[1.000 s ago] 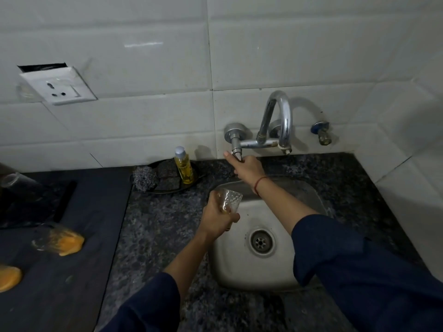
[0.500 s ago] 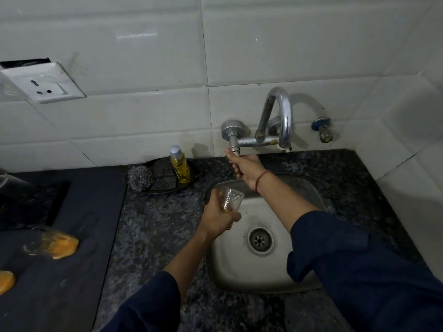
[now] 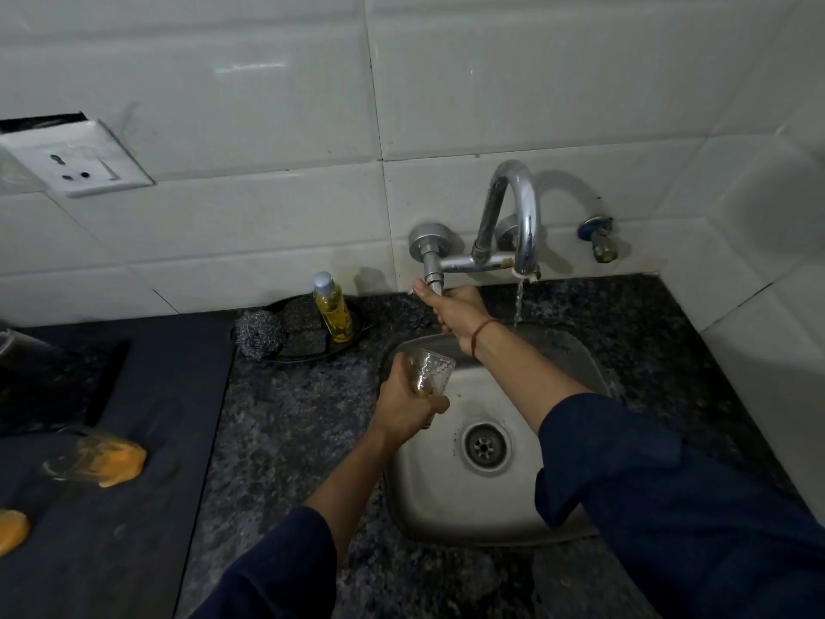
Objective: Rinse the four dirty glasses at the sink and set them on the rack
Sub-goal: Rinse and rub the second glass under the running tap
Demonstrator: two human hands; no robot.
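Observation:
My left hand point(image 3: 404, 406) grips a small patterned glass point(image 3: 431, 373) with a little yellowish liquid at its bottom, held over the left rim of the steel sink point(image 3: 451, 507). My right hand point(image 3: 455, 308) is curled round the tap handle point(image 3: 433, 274) under the wall-mounted chrome faucet point(image 3: 513, 216). A thin stream of water point(image 3: 518, 303) falls from the spout into the sink, to the right of the glass. Two more glasses with orange residue lie on the dark counter at the left: one point(image 3: 96, 457) on its side, another point(image 3: 11, 531) cut off by the frame edge.
A black dish point(image 3: 308, 355) behind the sink holds a steel scrubber point(image 3: 259, 335), a sponge and a yellow soap bottle point(image 3: 332, 312). A wall socket point(image 3: 76, 160) sits at the upper left. A small valve point(image 3: 598, 236) sticks out right of the faucet. No rack is in view.
My right hand has closed round the tap handle, and water now runs from the spout. The left hand keeps the glass in the same place.

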